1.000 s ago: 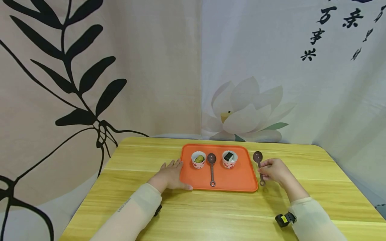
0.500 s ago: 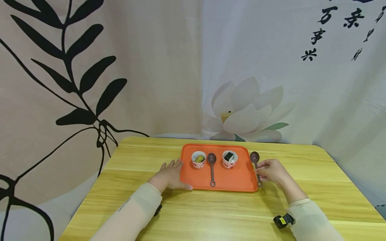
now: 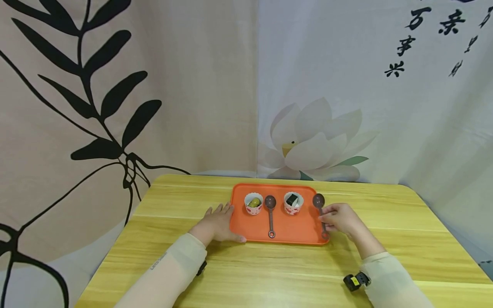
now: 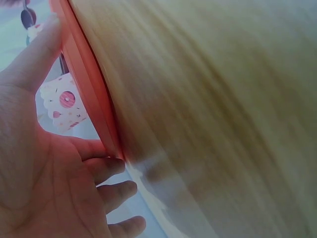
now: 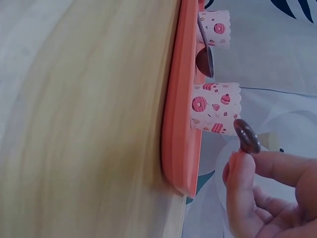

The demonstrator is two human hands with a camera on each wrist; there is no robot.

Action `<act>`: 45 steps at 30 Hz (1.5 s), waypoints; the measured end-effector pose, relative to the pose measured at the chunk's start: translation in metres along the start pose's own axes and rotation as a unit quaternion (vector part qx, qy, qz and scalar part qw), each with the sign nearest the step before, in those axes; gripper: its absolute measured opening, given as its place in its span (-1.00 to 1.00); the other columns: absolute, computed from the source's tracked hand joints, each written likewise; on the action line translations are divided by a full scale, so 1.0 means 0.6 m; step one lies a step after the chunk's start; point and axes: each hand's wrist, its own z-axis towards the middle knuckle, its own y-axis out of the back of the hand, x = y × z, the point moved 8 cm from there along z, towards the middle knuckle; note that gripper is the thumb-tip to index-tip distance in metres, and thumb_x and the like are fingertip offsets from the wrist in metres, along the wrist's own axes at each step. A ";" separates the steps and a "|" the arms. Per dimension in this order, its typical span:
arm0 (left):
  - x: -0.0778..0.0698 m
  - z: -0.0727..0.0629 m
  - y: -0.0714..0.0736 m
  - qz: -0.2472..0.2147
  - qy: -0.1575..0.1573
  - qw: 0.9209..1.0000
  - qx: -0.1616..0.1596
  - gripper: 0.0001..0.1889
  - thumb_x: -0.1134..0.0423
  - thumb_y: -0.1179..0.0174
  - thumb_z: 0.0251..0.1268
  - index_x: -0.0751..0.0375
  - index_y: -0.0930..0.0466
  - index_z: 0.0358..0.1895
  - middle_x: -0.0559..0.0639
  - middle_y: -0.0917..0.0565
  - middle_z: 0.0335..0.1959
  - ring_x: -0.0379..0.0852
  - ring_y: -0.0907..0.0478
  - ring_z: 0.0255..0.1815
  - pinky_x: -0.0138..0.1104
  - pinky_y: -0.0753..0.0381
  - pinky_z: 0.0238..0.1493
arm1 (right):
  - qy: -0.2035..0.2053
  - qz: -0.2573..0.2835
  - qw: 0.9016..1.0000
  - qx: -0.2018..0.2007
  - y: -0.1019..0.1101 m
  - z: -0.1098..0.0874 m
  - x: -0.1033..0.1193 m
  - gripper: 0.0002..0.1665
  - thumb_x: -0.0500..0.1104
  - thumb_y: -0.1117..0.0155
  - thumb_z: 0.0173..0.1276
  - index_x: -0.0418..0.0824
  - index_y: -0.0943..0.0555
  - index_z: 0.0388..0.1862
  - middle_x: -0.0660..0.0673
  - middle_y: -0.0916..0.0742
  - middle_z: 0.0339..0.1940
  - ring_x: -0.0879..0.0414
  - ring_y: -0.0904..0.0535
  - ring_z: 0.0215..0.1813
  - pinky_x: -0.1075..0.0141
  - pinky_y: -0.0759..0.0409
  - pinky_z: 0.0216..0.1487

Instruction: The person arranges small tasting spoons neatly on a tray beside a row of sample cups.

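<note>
My right hand (image 3: 341, 218) pinches a brown spoon (image 3: 318, 200) by its handle, bowl toward the back, over the right side of an orange tray (image 3: 294, 232). In the right wrist view thumb and fingers pinch the spoon (image 5: 246, 136), above the tray's level. My left hand (image 3: 216, 225) rests against the tray's left side, fingers spread, thumb at the front edge. A second brown spoon (image 3: 271, 216) lies on the tray between two patterned paper cups. The left cup (image 3: 253, 211) holds yellow-green round pieces; the right cup (image 3: 292, 210) holds a black and white block.
The tray sits near the back of a wooden table (image 3: 262, 273). Right behind the table hangs a pale curtain (image 3: 215, 107) printed with leaves, a lotus and characters. A black device is strapped to the right wrist (image 3: 356, 281).
My right hand has moved left with the spoon, from beside the tray to over its right edge. The left hand, the cups and the other spoon have stayed put.
</note>
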 end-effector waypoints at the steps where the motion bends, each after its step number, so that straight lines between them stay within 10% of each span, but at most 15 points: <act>1: 0.000 0.000 0.000 0.000 0.000 1.000 0.001 0.29 -0.52 -0.28 -0.03 0.28 0.03 0.60 0.19 -0.02 0.62 0.23 0.09 0.61 0.17 0.13 0.52 | 0.000 -0.001 1.000 0.000 -0.001 0.001 0.001 -0.62 -0.37 -0.29 0.39 -0.59 -0.49 0.08 -0.29 -0.71 -0.22 0.10 -0.66 -0.38 0.22 -0.72 -0.31; 45: 0.001 0.003 -0.002 -0.012 0.001 1.000 -0.005 0.29 -0.51 -0.31 -0.06 0.28 0.00 0.60 0.18 -0.05 0.61 0.24 0.08 0.61 0.19 0.13 0.51 | -0.018 -0.009 1.000 0.014 -0.042 0.033 -0.007 -0.84 -0.49 -0.22 0.35 -0.55 -0.49 -0.12 -0.23 -0.70 -0.38 0.09 -0.64 -0.46 0.20 -0.73 -0.39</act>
